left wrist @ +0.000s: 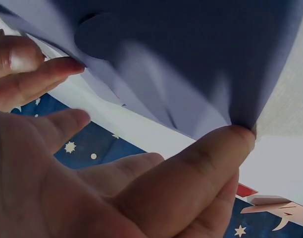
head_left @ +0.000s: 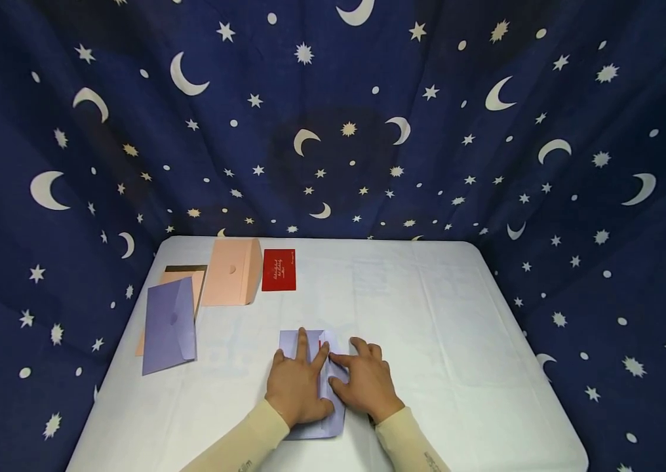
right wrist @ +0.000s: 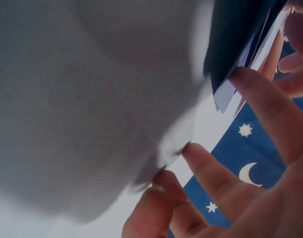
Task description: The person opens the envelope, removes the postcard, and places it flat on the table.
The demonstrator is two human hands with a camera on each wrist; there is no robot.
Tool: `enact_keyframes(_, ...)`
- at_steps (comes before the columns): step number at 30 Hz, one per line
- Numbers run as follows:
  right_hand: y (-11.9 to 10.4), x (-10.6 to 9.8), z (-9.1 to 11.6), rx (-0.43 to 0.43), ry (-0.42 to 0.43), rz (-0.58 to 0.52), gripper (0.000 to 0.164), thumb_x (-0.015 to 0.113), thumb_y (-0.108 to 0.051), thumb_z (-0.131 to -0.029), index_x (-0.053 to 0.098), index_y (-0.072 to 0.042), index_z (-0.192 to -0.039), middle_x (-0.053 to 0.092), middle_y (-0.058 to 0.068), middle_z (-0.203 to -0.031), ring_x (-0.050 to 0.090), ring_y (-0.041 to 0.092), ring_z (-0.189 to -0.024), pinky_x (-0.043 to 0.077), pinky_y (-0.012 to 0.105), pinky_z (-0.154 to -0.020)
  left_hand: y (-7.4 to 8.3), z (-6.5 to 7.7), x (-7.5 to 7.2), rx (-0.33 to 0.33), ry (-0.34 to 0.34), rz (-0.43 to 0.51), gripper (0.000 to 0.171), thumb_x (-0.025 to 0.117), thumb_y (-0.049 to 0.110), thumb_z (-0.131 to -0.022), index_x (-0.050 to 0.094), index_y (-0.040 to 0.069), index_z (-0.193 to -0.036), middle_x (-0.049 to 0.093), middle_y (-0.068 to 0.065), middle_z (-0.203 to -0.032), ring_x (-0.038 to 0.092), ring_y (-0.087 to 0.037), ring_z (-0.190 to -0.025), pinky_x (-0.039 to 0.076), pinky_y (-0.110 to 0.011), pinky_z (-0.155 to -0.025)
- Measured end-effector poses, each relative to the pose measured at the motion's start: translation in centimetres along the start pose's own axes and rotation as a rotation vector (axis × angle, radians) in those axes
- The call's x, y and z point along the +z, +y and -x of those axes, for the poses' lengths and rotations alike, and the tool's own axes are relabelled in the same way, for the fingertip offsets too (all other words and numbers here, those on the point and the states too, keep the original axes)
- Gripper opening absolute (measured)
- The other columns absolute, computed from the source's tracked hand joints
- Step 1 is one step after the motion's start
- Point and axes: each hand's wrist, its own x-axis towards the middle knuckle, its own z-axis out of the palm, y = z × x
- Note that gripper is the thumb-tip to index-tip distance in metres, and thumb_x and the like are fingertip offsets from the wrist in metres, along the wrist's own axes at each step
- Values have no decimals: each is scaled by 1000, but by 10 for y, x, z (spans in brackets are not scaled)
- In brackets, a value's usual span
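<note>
A lavender envelope [head_left: 312,431] lies on the table in front of me, with a thin strip of red [head_left: 320,345] showing near the top of its flap side. My left hand [head_left: 297,388] rests palm down on it, fingers spread. In the left wrist view one fingertip touches the edge of the lavender paper [left wrist: 156,54]. From the right side my right hand [head_left: 368,381] touches the envelope's flap [head_left: 333,393] with index finger and thumb, tips apart. The right wrist view shows a fingertip against the dark, shaded flap edge [right wrist: 230,49], other fingertips near the white table.
At the back left lie another lavender envelope [head_left: 162,328], a peach envelope [head_left: 227,278] and a red card [head_left: 278,270] with light writing. Further peach and brown paper [head_left: 179,269] shows under the lavender one. A star-and-moon curtain [head_left: 351,177] surrounds the white table [head_left: 457,341].
</note>
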Motion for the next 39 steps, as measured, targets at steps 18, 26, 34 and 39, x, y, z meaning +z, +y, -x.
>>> enact_keyframes(18, -15, 11, -7, 81, 187, 22, 58, 72, -78, -64, 79, -38, -104, 59, 12, -131, 51, 37, -109, 44, 58, -69, -2, 2, 2, 4, 63, 38, 98, 59, 75, -65, 41, 32, -152, 31, -34, -151, 61, -45, -111, 38, -63, -95)
enact_keyframes(26, -9, 15, -4, 68, 160, -10, 45, 72, -71, -73, 77, -39, -105, 55, 9, -135, 47, 37, -114, 45, 58, -73, -1, 4, 9, 8, 74, 36, 98, 61, 73, -64, 45, 28, -150, 35, -34, -149, 59, -45, -115, 36, -67, -96)
enact_keyframes(34, -4, 10, -3, 46, 77, -15, 53, 76, -63, -69, 74, -41, -116, 48, 7, -144, 40, 37, -122, 45, 60, -76, -4, 4, 12, -4, 121, 26, 109, 60, 72, -66, 32, 19, -156, 32, -33, -151, 57, -45, -118, 36, -66, -99)
enact_keyframes(39, -5, 12, 0, 57, 82, -23, 73, 67, -86, -59, 74, -41, -116, 48, 8, -144, 39, 37, -122, 44, 62, -75, -4, 4, 18, -11, 119, 40, 111, 59, 71, -65, 29, 19, -158, 27, -33, -154, 54, -45, -123, 34, -66, -101)
